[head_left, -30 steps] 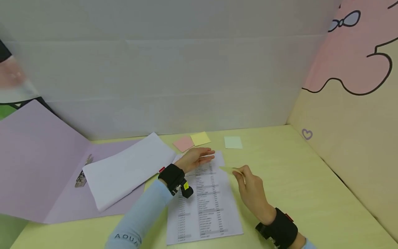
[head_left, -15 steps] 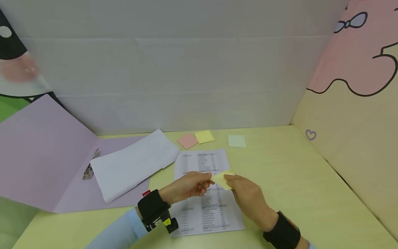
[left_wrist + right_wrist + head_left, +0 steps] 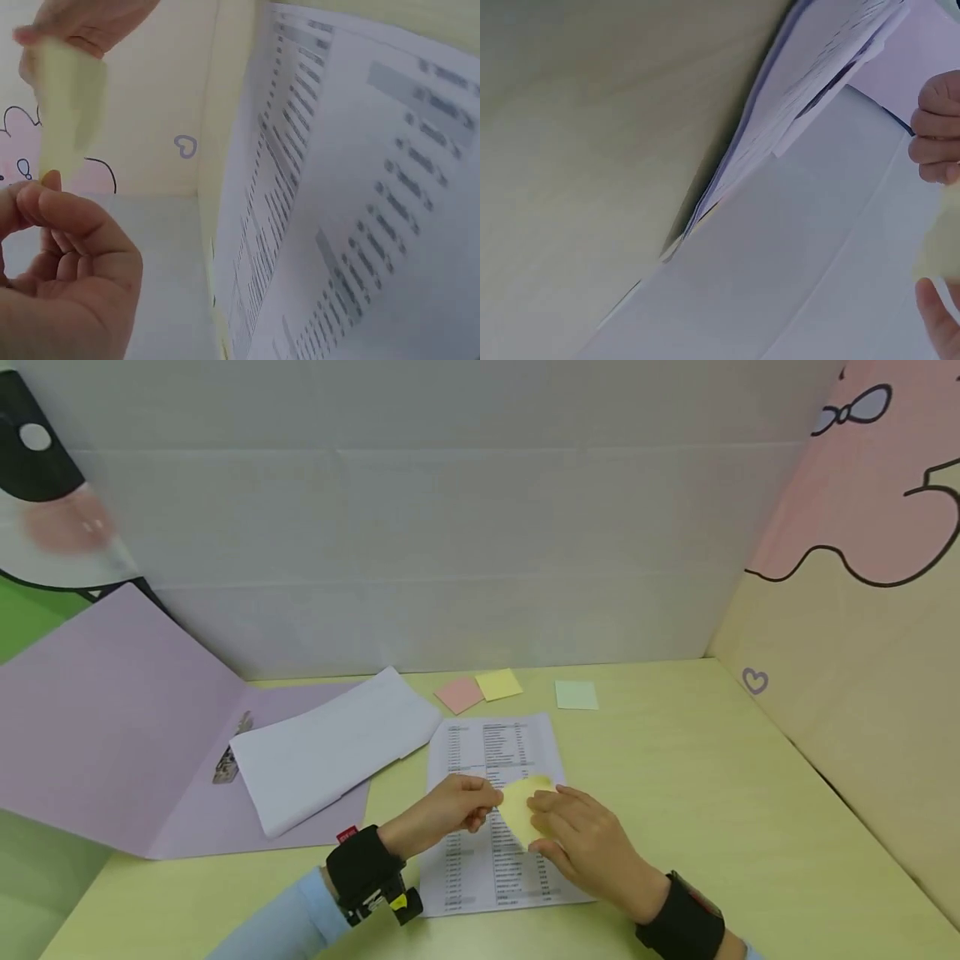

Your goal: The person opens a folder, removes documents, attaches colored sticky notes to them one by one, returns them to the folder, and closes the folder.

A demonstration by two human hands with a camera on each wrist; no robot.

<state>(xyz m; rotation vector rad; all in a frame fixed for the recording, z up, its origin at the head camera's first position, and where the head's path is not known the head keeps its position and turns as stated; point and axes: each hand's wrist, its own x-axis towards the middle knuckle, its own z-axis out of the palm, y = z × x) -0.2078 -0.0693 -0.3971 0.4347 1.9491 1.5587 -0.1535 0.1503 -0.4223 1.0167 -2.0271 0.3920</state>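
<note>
A yellow sticky note is held up over a printed sheet covered in rows of text. My left hand pinches the note's left edge between thumb and forefinger, as the left wrist view also shows with the note rising from the fingertips. Over the note's right side lie the fairly straight fingers of my right hand, its thumb apart from them near the lower edge. At the right border of the right wrist view, the note is partly cut off.
Pink and yellow sticky notes lie behind the sheet, with a pale green note to their right. A purple folder stands open at left, with folded white paper on it. Walls border the table's back and right.
A second ago only my right hand held the note, while my left lay flat over the sheet. My left hand came back and took its edge; the right fingers then straightened across it.
</note>
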